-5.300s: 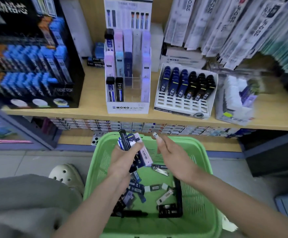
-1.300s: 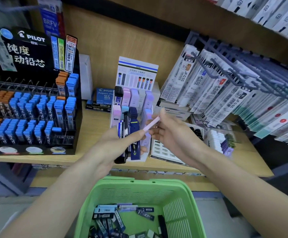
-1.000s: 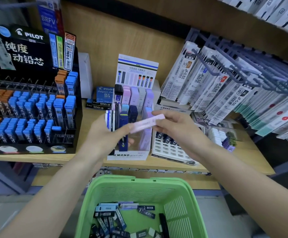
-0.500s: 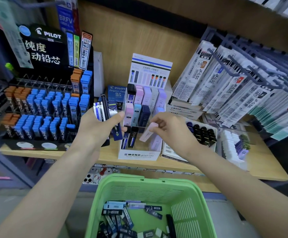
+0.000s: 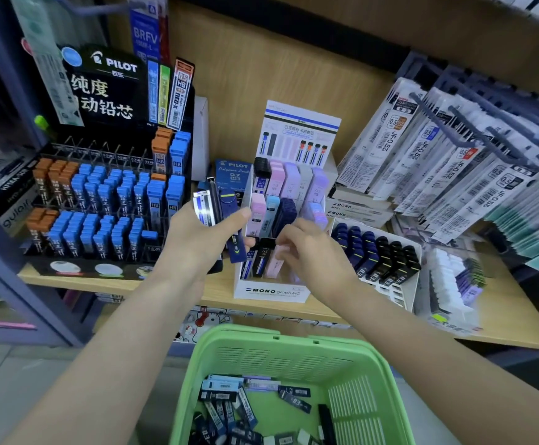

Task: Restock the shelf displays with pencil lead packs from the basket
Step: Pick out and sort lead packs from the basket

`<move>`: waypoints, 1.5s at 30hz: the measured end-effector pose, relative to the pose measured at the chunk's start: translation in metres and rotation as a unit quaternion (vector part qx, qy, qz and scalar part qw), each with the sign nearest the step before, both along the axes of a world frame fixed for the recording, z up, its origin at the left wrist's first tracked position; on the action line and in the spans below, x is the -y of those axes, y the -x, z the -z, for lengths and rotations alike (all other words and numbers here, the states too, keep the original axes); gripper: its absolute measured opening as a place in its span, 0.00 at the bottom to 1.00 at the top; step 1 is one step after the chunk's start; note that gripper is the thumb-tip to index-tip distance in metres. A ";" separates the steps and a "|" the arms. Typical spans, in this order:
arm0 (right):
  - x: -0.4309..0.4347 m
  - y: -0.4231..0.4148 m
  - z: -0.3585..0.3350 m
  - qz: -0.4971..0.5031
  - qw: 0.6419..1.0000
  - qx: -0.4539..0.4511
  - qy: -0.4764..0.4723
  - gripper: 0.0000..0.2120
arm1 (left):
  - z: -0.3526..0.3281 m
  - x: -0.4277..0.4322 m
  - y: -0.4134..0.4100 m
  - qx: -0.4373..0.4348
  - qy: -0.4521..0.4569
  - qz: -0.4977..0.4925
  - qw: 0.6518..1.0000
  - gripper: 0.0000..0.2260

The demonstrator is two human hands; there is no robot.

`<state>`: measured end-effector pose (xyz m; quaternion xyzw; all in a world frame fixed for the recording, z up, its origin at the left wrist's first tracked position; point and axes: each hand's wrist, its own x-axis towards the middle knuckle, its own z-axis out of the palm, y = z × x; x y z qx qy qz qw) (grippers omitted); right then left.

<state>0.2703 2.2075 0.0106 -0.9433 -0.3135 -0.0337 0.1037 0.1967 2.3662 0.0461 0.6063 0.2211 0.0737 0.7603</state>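
Fan of packs (image 5: 218,208) gripped in left hand (image 5: 197,242), right hand (image 5: 313,255) beside it pinching pink pack (image 5: 276,263) in display (image 5: 271,292), basket (image 5: 261,351) below

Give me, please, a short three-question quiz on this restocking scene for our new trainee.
1. True or false: the left hand holds several slim blue and black lead packs.
2. The right hand is at which display? A. white cardboard MONO display box; B. black PILOT rack; C. hanging refill packets.
3. Fill in: the green plastic basket sits ___ the wooden shelf.
Key: 1 true; 2 A; 3 below.
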 end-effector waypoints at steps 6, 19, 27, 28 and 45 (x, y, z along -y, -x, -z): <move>-0.002 0.001 0.001 0.022 0.999 0.023 -0.016 0.13 | 0.003 0.003 0.000 -0.013 -0.008 0.029 0.999 0.10; -0.005 0.025 -0.044 0.100 0.891 -0.301 -0.323 0.08 | -0.002 0.018 0.007 -0.024 -0.036 0.175 0.984 0.02; 0.027 0.040 -0.056 0.116 0.828 -0.385 -0.390 0.04 | -0.001 0.036 0.010 -0.027 -0.028 0.230 0.973 0.05; 0.034 0.042 -0.057 0.119 0.824 -0.385 -0.397 0.04 | -0.001 0.039 0.010 -0.025 -0.031 0.232 0.972 0.06; 0.106 0.003 -0.005 0.200 0.949 -0.045 -0.241 0.04 | 0.004 0.078 0.003 -0.029 -0.028 0.170 0.985 0.02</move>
